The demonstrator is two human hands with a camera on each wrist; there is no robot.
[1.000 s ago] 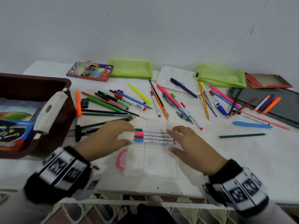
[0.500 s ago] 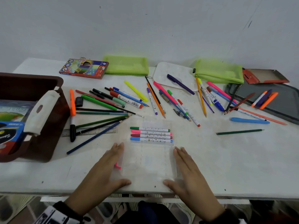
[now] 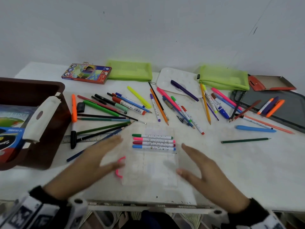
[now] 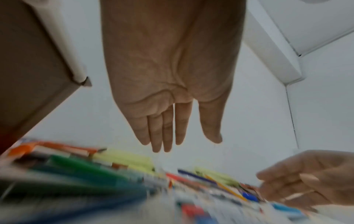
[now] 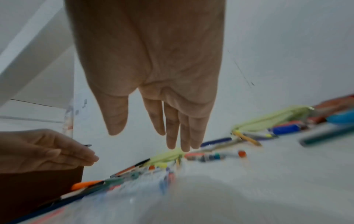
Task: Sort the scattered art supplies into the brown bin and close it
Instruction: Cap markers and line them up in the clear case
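Both hands' grip wide apart, empty, left hand point(image 3: 92, 160) and right hand point(image 3: 206, 172) flanking clear marker case point(image 3: 151, 164).

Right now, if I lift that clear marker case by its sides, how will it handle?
The clear case looks like thin plastic, so it may flex under a side grip. Only four markers sit at its far end, so it is probably light and may tip that way. Both the left hand and right hand are open beside it, which should steady it.
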